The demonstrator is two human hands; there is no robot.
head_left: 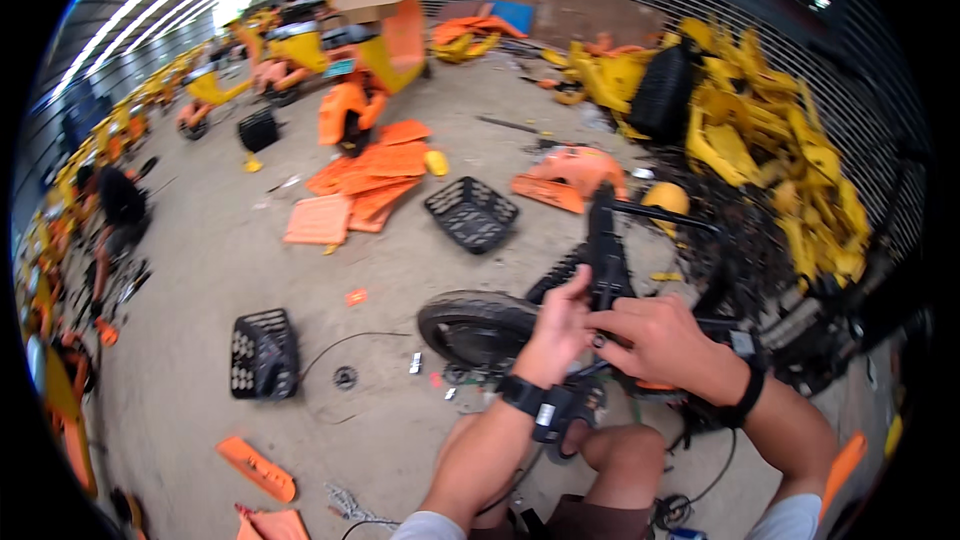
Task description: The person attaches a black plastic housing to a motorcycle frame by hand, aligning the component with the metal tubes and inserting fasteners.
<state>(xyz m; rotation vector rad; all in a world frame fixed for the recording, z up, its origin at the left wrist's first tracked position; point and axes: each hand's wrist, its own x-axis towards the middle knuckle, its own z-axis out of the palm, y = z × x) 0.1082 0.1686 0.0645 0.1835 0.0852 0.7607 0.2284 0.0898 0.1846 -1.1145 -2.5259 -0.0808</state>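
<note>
Got a thumb-raised left hand (562,328) and a curled-finger right hand (655,334) close together at the near end of a long, black, metal-looking stem (604,240), just right of a round, black rubber-tyred wheel (470,328). Can't tell about anything pinched between those fingers tbh.

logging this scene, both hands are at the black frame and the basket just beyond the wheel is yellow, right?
Not quite: in the head view, the basket just beyond the wheel is black, not yellow. The left hand and right hand are at the black frame.
</note>
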